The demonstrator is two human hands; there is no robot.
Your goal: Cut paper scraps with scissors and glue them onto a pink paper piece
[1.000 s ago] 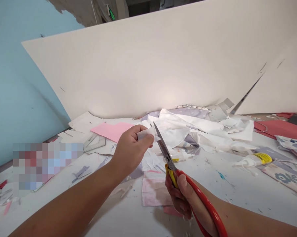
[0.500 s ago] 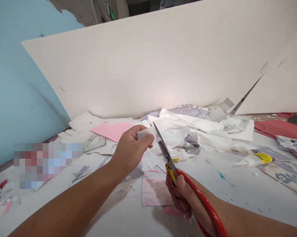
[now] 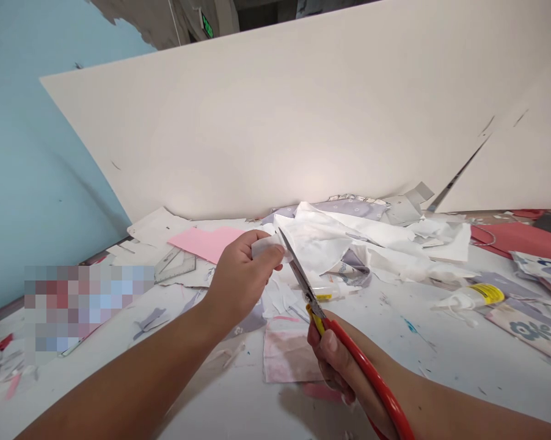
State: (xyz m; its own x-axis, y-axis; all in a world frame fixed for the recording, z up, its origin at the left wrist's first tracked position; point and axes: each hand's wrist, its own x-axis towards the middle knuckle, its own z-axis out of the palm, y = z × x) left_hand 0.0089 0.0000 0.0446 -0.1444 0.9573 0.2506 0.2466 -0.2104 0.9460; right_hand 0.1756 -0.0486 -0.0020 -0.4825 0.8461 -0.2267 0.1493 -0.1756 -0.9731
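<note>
While the left hand (image 3: pixel 241 278) is pinching a small white cloth scrap (image 3: pixel 269 246) up above the table, the right hand (image 3: pixel 335 360) is squeezing tight around a pair of scissors (image 3: pixel 300 278). The scissors have one yellow handle and one long red handle, and the red handle is curving down along the right wrist. The thin metal blades are pointing up and away, and their tips are reaching just beside the cloth scrap. It is hard to see how far apart the blades are sitting, or whether the cloth is going between them.

A big heap of white cloth (image 3: pixel 330 238) is lying behind the scrap, and a square of pale pink cloth (image 3: pixel 289 354) is lying below the hands. Both are resting on a white table (image 3: pixel 440 373) that is covered in little paint spots. A sheet of pink paper (image 3: pixel 202 243) is lying to the left of the left hand, next to a clear plastic set square (image 3: pixel 177 266). Over on the right, a glue tube with a yellow label (image 3: pixel 470 297) is lying near a piece of flowery cloth (image 3: pixel 529 330), and a red folder (image 3: pixel 518 238) is sitting farther back. A large white board (image 3: pixel 275 122) is standing behind the table, in front of a blue wall (image 3: pixel 41 153).
</note>
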